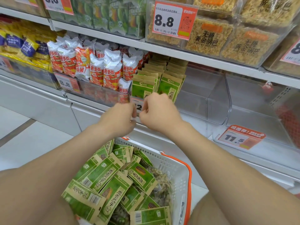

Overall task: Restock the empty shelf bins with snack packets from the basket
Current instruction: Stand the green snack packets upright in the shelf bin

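Observation:
A white basket (172, 163) with orange handles sits low in front of me, full of green-and-tan snack packets (110, 181). On the shelf, a clear bin holds two upright rows of the same green packets (169, 86). My left hand (120, 118) and my right hand (159, 112) meet at the front of that bin. Both have curled fingers pinching the edges of its small price tag (138, 108), which they mostly hide. Neither hand holds a packet. To the right stand two clear bins with nothing in them (201, 96) (253, 109).
Red-and-white snack bags (97, 69) fill the bin on the left, with yellow-and-blue bags (24, 44) beyond. The upper shelf carries boxed rice crackers (209, 38) and an 8.8 tag (172, 18). An 11.5 tag (240, 137) hangs on the right bin. White floor lies at left.

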